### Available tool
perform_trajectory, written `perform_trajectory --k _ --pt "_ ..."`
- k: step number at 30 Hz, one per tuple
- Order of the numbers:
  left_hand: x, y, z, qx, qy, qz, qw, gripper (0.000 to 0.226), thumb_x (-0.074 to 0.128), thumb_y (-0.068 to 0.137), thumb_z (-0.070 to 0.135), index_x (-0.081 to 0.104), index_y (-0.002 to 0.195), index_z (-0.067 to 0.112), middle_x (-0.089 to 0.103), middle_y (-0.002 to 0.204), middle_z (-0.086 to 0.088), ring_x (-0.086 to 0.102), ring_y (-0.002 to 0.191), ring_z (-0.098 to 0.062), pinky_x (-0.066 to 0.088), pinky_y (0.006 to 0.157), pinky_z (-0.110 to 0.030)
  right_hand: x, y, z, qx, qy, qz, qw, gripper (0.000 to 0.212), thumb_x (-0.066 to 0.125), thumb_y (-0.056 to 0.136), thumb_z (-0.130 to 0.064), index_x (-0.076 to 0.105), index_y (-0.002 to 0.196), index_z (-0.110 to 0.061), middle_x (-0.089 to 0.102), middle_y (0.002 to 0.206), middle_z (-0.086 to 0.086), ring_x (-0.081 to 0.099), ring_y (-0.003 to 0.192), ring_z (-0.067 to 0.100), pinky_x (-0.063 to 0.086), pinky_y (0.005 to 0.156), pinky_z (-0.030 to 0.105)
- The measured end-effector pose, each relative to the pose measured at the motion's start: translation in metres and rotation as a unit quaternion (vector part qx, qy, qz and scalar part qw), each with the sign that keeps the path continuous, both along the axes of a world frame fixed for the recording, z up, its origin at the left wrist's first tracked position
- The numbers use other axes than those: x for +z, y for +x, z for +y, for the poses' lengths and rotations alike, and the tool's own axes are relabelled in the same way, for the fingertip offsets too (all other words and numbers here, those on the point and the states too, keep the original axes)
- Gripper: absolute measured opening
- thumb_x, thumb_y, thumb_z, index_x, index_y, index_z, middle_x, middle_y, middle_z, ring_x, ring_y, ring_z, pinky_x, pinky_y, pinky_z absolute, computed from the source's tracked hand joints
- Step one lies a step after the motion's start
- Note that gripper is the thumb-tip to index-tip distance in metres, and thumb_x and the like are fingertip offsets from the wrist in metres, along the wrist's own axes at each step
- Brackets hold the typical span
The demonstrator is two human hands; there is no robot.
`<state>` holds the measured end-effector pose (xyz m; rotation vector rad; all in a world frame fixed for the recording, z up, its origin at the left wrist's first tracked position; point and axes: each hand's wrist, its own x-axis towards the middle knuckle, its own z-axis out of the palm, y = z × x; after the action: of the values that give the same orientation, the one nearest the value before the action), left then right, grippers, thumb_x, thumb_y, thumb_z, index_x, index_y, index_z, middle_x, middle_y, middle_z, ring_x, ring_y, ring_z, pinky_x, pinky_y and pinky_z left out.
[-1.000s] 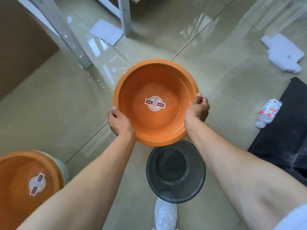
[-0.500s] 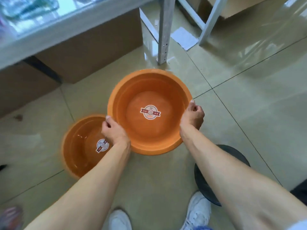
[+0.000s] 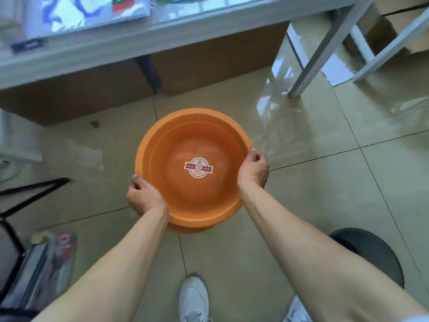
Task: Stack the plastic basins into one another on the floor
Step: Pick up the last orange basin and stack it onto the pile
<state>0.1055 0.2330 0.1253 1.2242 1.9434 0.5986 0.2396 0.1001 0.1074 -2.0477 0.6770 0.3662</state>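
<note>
On the tiled floor (image 3: 301,205) before the shelf, we grip the upper orange basin (image 3: 197,145) at its rim — left hand (image 3: 145,197), right hand (image 3: 254,170) — nesting it into the lower orange basin (image 3: 192,227), while the dark basin (image 3: 369,254) remains unstacked.

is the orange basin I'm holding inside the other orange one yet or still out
Inside. The held orange basin sits nested in the second orange basin, whose rim rings it. Left hand and right hand grip its rim. Fully seated: cannot tell.
</note>
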Motion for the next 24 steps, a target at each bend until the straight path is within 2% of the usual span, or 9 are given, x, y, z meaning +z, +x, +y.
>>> perform_trajectory --k 3,6,9,12,14,17,19,22,24 --pt "-0.023 -0.020 0.018 0.019 -0.008 -0.015 1.000 0.044 0.042 0.097 0.035 0.068 0.103 0.001 0.070 0.107 -0.022 0.063 0.096 -0.038 0.040 0.071 -0.031 -0.015 -0.016 0.013 0.016 0.000 0.007 1.000 0.036 0.042 0.099 -0.039 0.063 0.112 -0.012 0.070 0.115 0.015 0.063 0.107 0.036 0.036 0.076 0.030" --pt "-0.041 -0.032 0.024 0.015 -0.020 -0.029 0.999 0.042 0.042 0.097 0.035 0.067 0.102 0.001 0.066 0.096 -0.016 0.057 0.084 -0.030 0.036 0.068 -0.028 -0.029 -0.027 0.018 0.024 0.000 0.023 0.999 0.036 0.041 0.100 -0.037 0.061 0.115 -0.011 0.069 0.115 0.015 0.061 0.108 0.037 0.037 0.077 0.031" --pt "-0.061 -0.045 0.027 0.016 -0.042 -0.043 0.998 0.038 0.043 0.097 0.036 0.062 0.088 0.004 0.058 0.084 -0.014 0.049 0.076 -0.026 0.034 0.067 -0.025 -0.046 -0.037 0.021 0.039 -0.001 0.028 0.999 0.034 0.043 0.100 -0.035 0.062 0.113 -0.010 0.068 0.115 0.015 0.061 0.108 0.036 0.038 0.079 0.030" --pt "-0.081 -0.054 0.029 0.019 -0.051 -0.039 0.998 0.035 0.046 0.096 0.035 0.054 0.075 0.009 0.055 0.077 -0.015 0.045 0.071 -0.024 0.035 0.067 -0.026 -0.063 -0.042 0.020 0.029 0.007 0.044 0.999 0.030 0.047 0.098 -0.033 0.067 0.107 -0.012 0.071 0.109 0.015 0.062 0.103 0.036 0.043 0.082 0.031" --pt "-0.092 -0.056 0.029 0.001 -0.048 -0.029 0.998 0.035 0.047 0.097 0.028 0.056 0.076 0.002 0.054 0.077 -0.021 0.045 0.071 -0.024 0.038 0.068 -0.028 -0.073 -0.042 0.018 0.024 0.007 0.059 0.998 0.029 0.050 0.097 -0.029 0.071 0.107 -0.013 0.072 0.108 0.014 0.064 0.103 0.036 0.045 0.083 0.030" --pt "-0.105 -0.058 0.030 -0.024 -0.049 -0.030 0.998 0.028 0.047 0.095 0.016 0.068 0.097 -0.002 0.070 0.097 -0.020 0.063 0.087 -0.034 0.051 0.085 -0.036 -0.083 -0.039 0.012 0.030 0.000 0.073 0.997 0.028 0.052 0.096 -0.025 0.074 0.112 -0.016 0.074 0.112 0.010 0.066 0.107 0.033 0.050 0.092 0.032" --pt "-0.109 -0.057 0.031 -0.024 -0.072 -0.025 0.997 0.029 0.048 0.093 0.012 0.071 0.109 0.005 0.071 0.111 -0.015 0.067 0.102 -0.030 0.051 0.091 -0.033 -0.084 -0.038 0.009 0.044 -0.009 0.069 0.997 0.028 0.053 0.095 -0.021 0.074 0.111 -0.014 0.074 0.113 0.011 0.067 0.107 0.032 0.048 0.089 0.027" --pt "-0.110 -0.050 0.034 -0.024 -0.072 0.008 0.997 0.033 0.052 0.091 0.012 0.066 0.120 0.007 0.061 0.128 -0.015 0.061 0.116 -0.030 0.049 0.100 -0.033 -0.085 -0.033 0.007 0.045 -0.028 0.065 0.996 0.030 0.054 0.094 -0.021 0.071 0.117 -0.014 0.070 0.122 0.011 0.065 0.113 0.031 0.046 0.091 0.026" --pt "-0.102 -0.040 0.031 -0.092 -0.029 0.052 0.994 0.036 0.051 0.091 0.010 0.061 0.126 0.004 0.051 0.136 -0.015 0.053 0.125 -0.030 0.043 0.106 -0.034 -0.084 -0.030 0.005 0.029 -0.031 0.062 0.997 0.030 0.055 0.093 -0.025 0.070 0.119 -0.016 0.067 0.125 0.011 0.065 0.114 0.029 0.047 0.094 0.029"
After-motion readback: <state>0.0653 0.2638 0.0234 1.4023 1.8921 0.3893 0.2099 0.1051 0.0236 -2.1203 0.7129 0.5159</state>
